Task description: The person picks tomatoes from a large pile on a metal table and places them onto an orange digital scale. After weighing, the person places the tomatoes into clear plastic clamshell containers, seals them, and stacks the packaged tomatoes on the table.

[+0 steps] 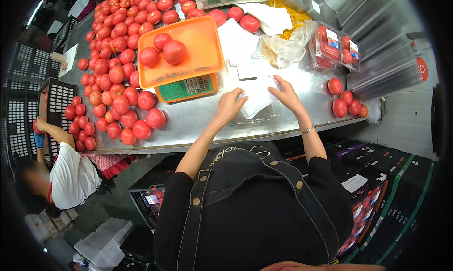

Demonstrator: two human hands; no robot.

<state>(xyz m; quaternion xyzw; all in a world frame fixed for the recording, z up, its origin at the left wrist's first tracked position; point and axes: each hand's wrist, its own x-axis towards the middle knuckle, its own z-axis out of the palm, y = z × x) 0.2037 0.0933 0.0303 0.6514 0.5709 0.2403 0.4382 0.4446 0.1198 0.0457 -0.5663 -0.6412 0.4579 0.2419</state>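
My left hand [230, 104] rests at the left edge of a white paper sheet [260, 95] above the metal table, thumb and fingers bent towards it. On the sheet's right side is my right hand [286, 94], its thumb and forefinger apart at the edge. Whether either hand pinches the paper cannot be told. Under the sheet shows part of a clear plastic tray [258, 120]. Left of my hands stands an orange digital scale [185, 88], its orange pan [201, 44] bearing several tomatoes [174, 52]. More white sheets [237, 41] lie behind my hands.
Loose tomatoes [120, 104] cover the table's left part; several [339, 108] sit at the right edge. Packed tomato boxes [327, 44], a crumpled plastic bag [285, 49] and stacked clear trays [385, 65] stand at right. Far left, a co-worker [74, 179] reaches to a black crate [62, 101].
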